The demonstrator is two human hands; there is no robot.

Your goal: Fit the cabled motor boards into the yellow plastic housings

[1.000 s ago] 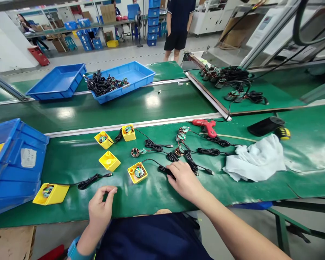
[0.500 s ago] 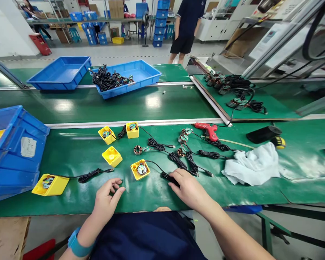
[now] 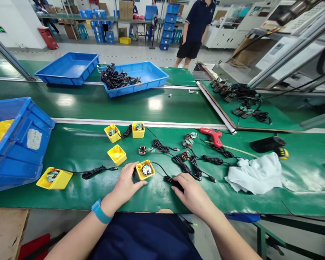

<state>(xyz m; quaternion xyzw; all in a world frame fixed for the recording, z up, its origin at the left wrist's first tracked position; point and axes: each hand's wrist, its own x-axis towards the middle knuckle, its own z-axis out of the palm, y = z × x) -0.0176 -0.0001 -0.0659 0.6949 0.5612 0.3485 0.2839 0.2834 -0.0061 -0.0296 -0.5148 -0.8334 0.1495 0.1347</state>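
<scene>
A yellow plastic housing (image 3: 152,172) with a round circuit board set in it lies on the green bench in front of me. My left hand (image 3: 128,182) is at its left side, thumb and fingers apart around the near-left corner; whether they touch it I cannot tell. From the housing a black cable runs right to a tied bundle (image 3: 169,178). My right hand (image 3: 190,187) has its fingers closed over that bundle, hiding part of it. Behind lie an unfilled yellow housing (image 3: 117,155), two housings with boards (image 3: 112,133) and a small copper-wound coil (image 3: 142,150).
At left, a blue bin (image 3: 44,126) holds yellow parts, near another housing with cable (image 3: 60,180). Several coils and cables lie right of centre, by a red glue gun (image 3: 212,136), white cloth (image 3: 256,173) and black cylinder (image 3: 267,144). Blue trays (image 3: 148,74) stand farther back.
My left hand has moved right and forward to the yellow housing, its fingers opening out. My right hand stays on the cable bundle. The whole view has shifted slightly.
</scene>
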